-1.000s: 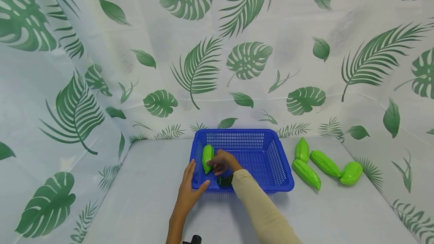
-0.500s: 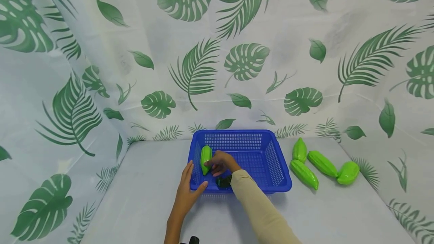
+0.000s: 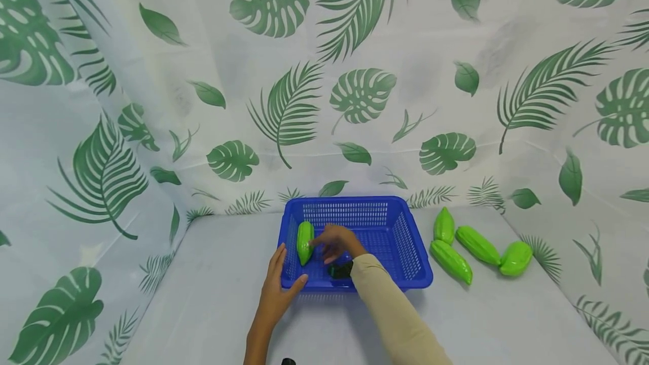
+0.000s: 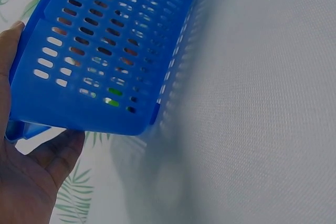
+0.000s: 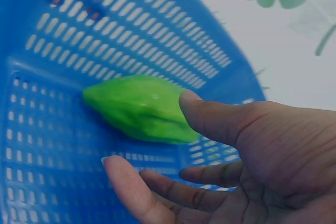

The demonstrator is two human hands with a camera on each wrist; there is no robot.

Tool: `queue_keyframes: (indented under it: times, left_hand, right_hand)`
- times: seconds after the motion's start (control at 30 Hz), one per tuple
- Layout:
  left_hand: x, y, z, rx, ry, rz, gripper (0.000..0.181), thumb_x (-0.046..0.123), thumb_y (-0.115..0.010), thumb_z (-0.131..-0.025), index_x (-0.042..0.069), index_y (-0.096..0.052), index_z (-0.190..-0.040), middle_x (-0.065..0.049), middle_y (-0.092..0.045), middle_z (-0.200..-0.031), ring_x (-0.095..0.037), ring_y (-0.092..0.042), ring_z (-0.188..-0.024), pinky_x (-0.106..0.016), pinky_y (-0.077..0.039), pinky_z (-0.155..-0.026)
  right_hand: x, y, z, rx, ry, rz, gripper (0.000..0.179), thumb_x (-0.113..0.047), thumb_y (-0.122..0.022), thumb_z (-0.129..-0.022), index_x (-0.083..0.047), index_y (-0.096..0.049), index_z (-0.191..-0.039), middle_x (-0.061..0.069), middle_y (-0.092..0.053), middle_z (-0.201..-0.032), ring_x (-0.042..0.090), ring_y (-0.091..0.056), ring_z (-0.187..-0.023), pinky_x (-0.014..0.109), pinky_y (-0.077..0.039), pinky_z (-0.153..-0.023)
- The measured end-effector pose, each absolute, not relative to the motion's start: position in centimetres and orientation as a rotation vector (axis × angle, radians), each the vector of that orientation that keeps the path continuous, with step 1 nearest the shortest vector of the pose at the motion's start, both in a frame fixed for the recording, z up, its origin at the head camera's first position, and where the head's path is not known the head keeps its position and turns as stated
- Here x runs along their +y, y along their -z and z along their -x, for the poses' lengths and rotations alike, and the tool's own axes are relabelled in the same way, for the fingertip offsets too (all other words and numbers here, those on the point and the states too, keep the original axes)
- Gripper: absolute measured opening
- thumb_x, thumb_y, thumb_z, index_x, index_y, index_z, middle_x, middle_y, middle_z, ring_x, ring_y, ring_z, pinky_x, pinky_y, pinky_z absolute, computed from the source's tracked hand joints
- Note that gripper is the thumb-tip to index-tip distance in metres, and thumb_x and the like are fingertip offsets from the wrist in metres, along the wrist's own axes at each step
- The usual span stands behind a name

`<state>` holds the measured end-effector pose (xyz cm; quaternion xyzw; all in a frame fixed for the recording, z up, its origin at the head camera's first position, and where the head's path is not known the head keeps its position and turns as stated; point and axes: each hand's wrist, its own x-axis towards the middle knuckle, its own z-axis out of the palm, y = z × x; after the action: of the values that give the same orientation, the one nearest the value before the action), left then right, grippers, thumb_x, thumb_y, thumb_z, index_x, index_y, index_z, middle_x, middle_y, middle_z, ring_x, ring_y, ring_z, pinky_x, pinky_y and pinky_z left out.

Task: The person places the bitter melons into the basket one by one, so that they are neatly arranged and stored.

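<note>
One ridged green fruit (image 3: 305, 242) with pointed ends, glossy like a model, lies at the left end of the blue plastic basket (image 3: 428, 277). My right hand (image 3: 338, 241) is inside the basket, just right of this fruit, its fingers loosely bent. In the right wrist view, the thumb (image 5: 210, 116) overlaps one end of the green fruit (image 5: 142, 106); whether it touches is unclear. No fingers wrap around the fruit. At the basket's front left corner is my left hand (image 3: 276, 289), fingers fairly straight along the side and thumb at the front rim.
Several similar green fruits (image 3: 451, 262) lie on the white tabletop (image 3: 213, 297) to the right of the basket. A leaf-printed white sheet (image 3: 304, 111) rises behind and at the sides. A black device (image 3: 341, 270) sits at my right wrist.
My right hand has shifted slightly right relative to the fruit, with less overlap on it. My left hand keeps its place at the basket corner. The head view has shifted a little.
</note>
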<state>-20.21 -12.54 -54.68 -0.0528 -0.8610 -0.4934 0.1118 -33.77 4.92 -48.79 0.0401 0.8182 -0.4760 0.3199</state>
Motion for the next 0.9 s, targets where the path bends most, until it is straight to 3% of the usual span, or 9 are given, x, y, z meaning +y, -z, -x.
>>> queue_keyframes:
  times: [0.2, 0.33, 0.5, 0.73, 0.9]
  left_hand:
    - [-12.6, 54.8, 20.2, -2.538, 1.455, 0.134, 0.086, 0.051, -0.065, -0.089, 0.01, -0.029, -0.154, -0.002, -0.021, -0.163, -0.036, -0.022, -0.149, -0.061, -0.027, -0.114]
    - [-12.6, 54.8, 20.1, -2.54, 1.45, 0.122, 0.085, 0.051, -0.065, -0.089, 0.009, -0.029, -0.154, -0.003, -0.021, -0.163, -0.037, -0.022, -0.149, -0.062, -0.027, -0.113]
    - [-12.5, 54.8, 20.1, -2.549, 1.438, 0.094, 0.087, 0.054, -0.065, -0.087, 0.013, -0.028, -0.155, -0.001, -0.021, -0.163, -0.036, -0.021, -0.149, -0.061, -0.027, -0.113]
    - [-12.5, 54.7, 20.2, -2.54, 1.435, 0.099, 0.087, 0.052, -0.066, -0.088, 0.012, -0.028, -0.155, -0.002, -0.021, -0.163, -0.036, -0.021, -0.149, -0.061, -0.027, -0.114]
    - [-12.2, 54.9, 20.1, -2.519, 1.468, 0.121, 0.087, 0.051, -0.066, -0.088, 0.011, -0.028, -0.155, -0.002, -0.021, -0.163, -0.035, -0.021, -0.15, -0.059, -0.025, -0.115]
  right_hand:
    - [6.2, 47.6, 33.7, 2.182, 1.289, -0.026, 0.063, -0.026, -0.065, -0.094, 0.005, -0.036, -0.142, 0.033, -0.058, -0.123, 0.041, -0.068, -0.094, 0.04, -0.061, -0.067]
    - [7.4, 47.0, 33.6, 2.227, 1.308, 0.044, 0.057, -0.031, -0.063, -0.095, 0.006, -0.046, -0.136, 0.031, -0.058, -0.124, 0.043, -0.066, -0.102, 0.046, -0.061, -0.077]
    - [9.1, 46.9, 33.1, 2.31, 1.36, 0.117, 0.055, -0.031, -0.062, -0.096, 0.005, -0.047, -0.136, 0.031, -0.057, -0.125, 0.043, -0.065, -0.106, 0.052, -0.057, -0.086]
    - [11.6, 46.7, 31.7, 2.505, 1.46, 0.222, 0.041, -0.026, -0.06, -0.098, 0.003, -0.056, -0.127, 0.025, -0.066, -0.113, 0.038, -0.069, -0.097, 0.046, -0.06, -0.077]
    - [13.9, 46.3, 29.7, 2.697, 1.622, 0.282, 0.031, -0.022, -0.058, -0.099, 0.0, -0.061, -0.12, 0.02, -0.069, -0.103, 0.035, -0.071, -0.09, 0.034, -0.06, -0.067]
